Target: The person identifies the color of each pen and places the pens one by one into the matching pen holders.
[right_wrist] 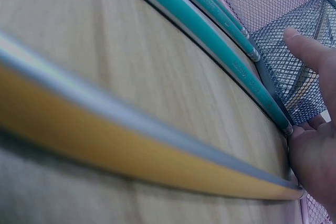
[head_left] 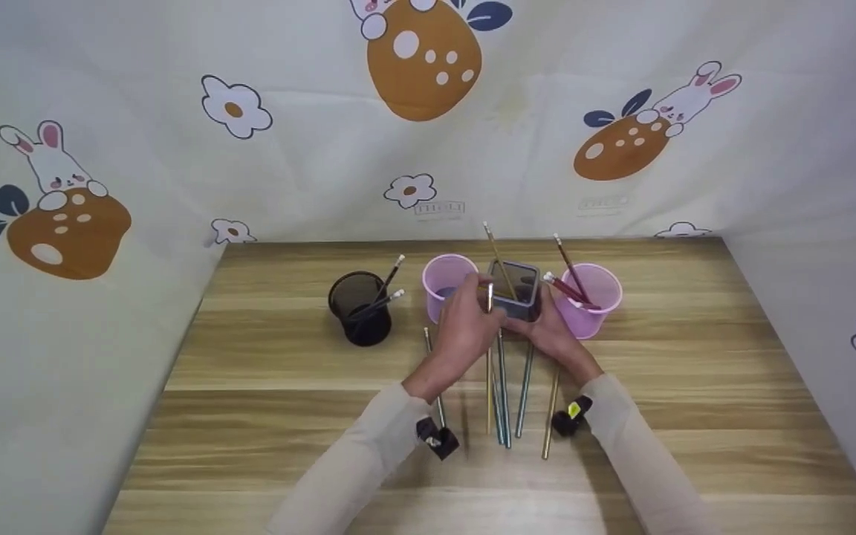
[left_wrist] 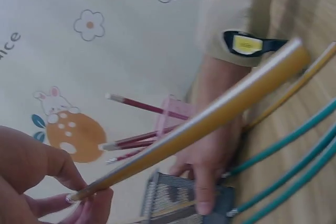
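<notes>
My left hand (head_left: 465, 319) pinches a gold pencil (left_wrist: 194, 129) near one end, between thumb and fingertips. The pencil's long shaft slants away from the fingers in the left wrist view. My right hand (head_left: 553, 331) holds a grey square mesh pencil holder (head_left: 515, 276), its thumb lying along the near mesh wall. Another gold pencil (head_left: 500, 256) leans inside this holder. Several teal pencils (right_wrist: 210, 40) lie on the table just in front of the holder, together with a gold pencil (head_left: 551, 416) beside the right wrist.
A pink mesh cup (head_left: 431, 301) stands left of the holder, partly behind my left hand. At right is another pink cup (head_left: 591, 327) with dark red pencils (head_left: 571, 267). A black mesh cup (head_left: 368, 334) with dark pencils stands at far left. A dark pencil (head_left: 439, 407) lies under my left wrist.
</notes>
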### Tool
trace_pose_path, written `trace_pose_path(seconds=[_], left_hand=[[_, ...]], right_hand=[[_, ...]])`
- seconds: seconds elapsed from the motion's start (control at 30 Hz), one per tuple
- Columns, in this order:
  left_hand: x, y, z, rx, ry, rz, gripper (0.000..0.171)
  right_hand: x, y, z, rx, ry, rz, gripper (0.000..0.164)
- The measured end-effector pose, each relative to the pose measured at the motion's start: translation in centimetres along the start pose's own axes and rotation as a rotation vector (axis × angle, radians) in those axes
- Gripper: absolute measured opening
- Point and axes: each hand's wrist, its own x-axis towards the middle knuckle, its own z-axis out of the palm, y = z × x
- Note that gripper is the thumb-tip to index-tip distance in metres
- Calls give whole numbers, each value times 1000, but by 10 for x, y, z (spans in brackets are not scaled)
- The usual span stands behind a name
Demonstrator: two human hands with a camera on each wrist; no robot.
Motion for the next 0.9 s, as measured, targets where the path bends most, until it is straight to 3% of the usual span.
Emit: trace_pose_path(seconds=[0.17, 0.3, 0.4, 0.67, 0.73, 0.9], left_hand=[[16, 19, -12, -128, 115, 51, 46], [25, 23, -16, -152, 222, 85, 42], [32, 20, -16, -200, 262, 83, 38], [39, 1, -12, -454, 337, 20, 26], [39, -4, -11, -475, 358, 16, 25], [39, -7, -14, -462, 426, 62, 23]], right_hand=[[1, 6, 0, -16, -10, 2, 97], [1, 5, -1, -5, -12, -11, 95], [0, 5, -1, -26, -1, -27, 93], [1, 5, -2, -27, -22, 12, 97], [-3, -6, -2, -20, -36, 26, 97], [-3, -6, -2, -40, -25, 9, 99]])
